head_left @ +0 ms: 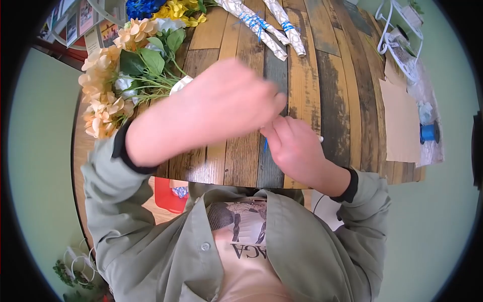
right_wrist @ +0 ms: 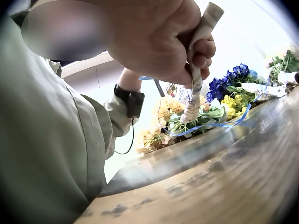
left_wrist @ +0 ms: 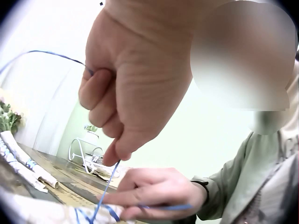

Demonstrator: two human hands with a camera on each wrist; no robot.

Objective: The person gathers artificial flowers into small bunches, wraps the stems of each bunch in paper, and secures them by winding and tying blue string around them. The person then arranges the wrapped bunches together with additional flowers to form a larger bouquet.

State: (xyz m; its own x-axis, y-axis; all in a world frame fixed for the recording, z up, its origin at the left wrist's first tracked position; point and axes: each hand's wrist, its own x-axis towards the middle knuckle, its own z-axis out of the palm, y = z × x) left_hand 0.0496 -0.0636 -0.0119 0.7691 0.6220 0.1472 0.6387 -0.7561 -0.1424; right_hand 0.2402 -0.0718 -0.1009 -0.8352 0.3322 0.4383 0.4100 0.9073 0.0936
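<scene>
My left hand (head_left: pixel 221 98) is raised over the table and pinches a thin blue ribbon (left_wrist: pixel 106 190) between thumb and fingertips. In the left wrist view the ribbon runs taut down to a stem bundle wrapped in white patterned paper (left_wrist: pixel 42 210), while its loose end trails from the curled fingers. My right hand (head_left: pixel 297 146), lower and just to the right, grips that wrapped bundle (right_wrist: pixel 205 28) near its end. Peach flowers (head_left: pixel 103 75) with green leaves spread from the bundle's other end at the left. In the head view, the left forearm hides most of the wrapping.
Two paper-wrapped bundles with blue ribbon (head_left: pixel 256 22) lie at the far side, beside blue flowers (head_left: pixel 146 7) and yellow flowers (head_left: pixel 181 11). Brown paper (head_left: pixel 400 118), a blue ribbon spool (head_left: pixel 428 133) and a white wire rack (head_left: pixel 402 40) stand along the right edge.
</scene>
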